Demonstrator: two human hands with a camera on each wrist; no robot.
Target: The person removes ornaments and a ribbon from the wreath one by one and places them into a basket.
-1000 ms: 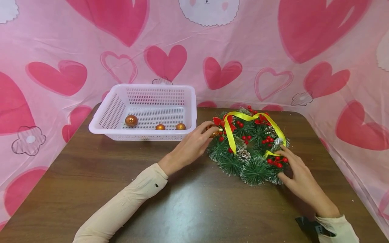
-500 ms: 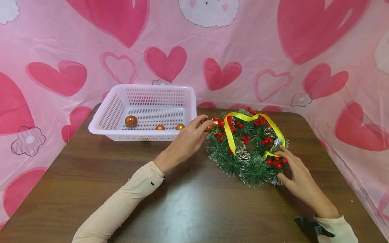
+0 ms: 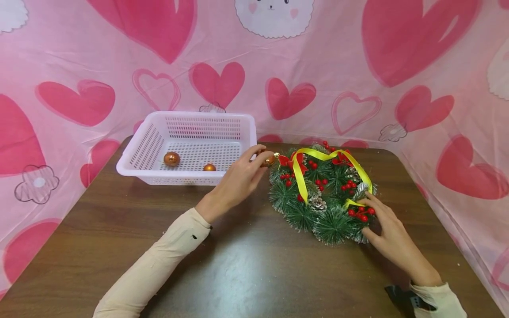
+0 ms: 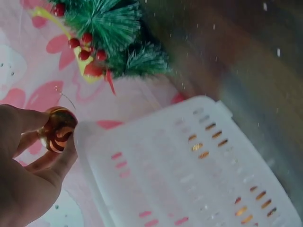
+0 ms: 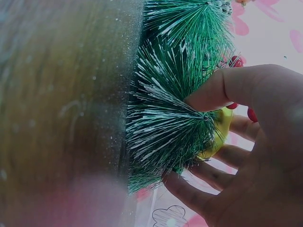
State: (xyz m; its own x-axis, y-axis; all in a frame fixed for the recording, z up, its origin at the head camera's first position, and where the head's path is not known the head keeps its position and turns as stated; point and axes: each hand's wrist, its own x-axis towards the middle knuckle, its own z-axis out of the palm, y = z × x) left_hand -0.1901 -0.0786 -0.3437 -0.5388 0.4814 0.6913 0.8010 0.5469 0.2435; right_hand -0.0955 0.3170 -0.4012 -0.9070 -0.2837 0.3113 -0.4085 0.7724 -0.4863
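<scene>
A shiny copper-gold bauble (image 3: 268, 161) with a gold cap is pinched in my left hand (image 3: 234, 181), between the white basket and the wreath. Seen from the left wrist, the bauble (image 4: 60, 128) sits between thumb and fingers, close to the basket's corner. On the table at the right lies a green wreath (image 3: 300, 216) with red berries, red bows, pinecones and a yellow ribbon (image 3: 301, 179). My right hand (image 3: 395, 240) grips its right edge; the right wrist view has the thumb on the frosted needles (image 5: 165, 118) and the fingers on the other side.
A white perforated basket (image 3: 137, 171) stands at the back left of the wooden table (image 3: 238, 274). Inside are a copper bauble (image 3: 172, 159) and a smaller gold bauble (image 3: 209, 168). Behind the table hangs a pink heart-patterned cloth (image 3: 290, 97).
My left hand has moved left and slightly back, taking the bauble from the wreath's left side toward the basket. It now hides one bauble in the basket. The right hand stays on the wreath.
</scene>
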